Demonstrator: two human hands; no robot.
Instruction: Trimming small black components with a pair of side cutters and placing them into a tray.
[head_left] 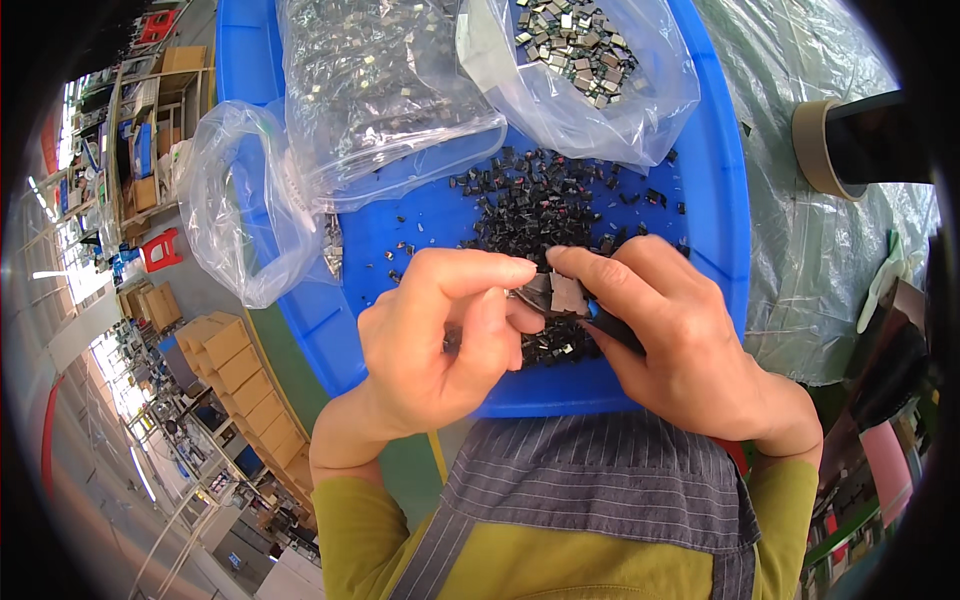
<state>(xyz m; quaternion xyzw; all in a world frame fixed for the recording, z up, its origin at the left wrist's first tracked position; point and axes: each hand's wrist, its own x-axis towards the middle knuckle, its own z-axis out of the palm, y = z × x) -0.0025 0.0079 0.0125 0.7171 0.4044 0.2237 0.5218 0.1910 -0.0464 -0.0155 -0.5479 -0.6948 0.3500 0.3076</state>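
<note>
My left hand (435,325) is closed, with thumb and fingertips pinched at a small dark part whose kind I cannot make out. Close against it, my right hand (685,335) grips a hand tool with a black handle (618,330) and a touch of blue; the fingers hide most of it. Between both hands shows a small grey-brown rectangular block (569,296), near my right thumb and forefinger. Under the hands, a heap of small black pieces (535,205) is spread over a blue tray (722,240).
A clear bag (655,90) of small metallic blocks (580,50) lies at the tray's far right. Another full plastic bag (390,110) lies beside it, and a crumpled clear bag (245,205) hangs over the left rim. A tape roll (815,150) rests on plastic sheeting (780,240).
</note>
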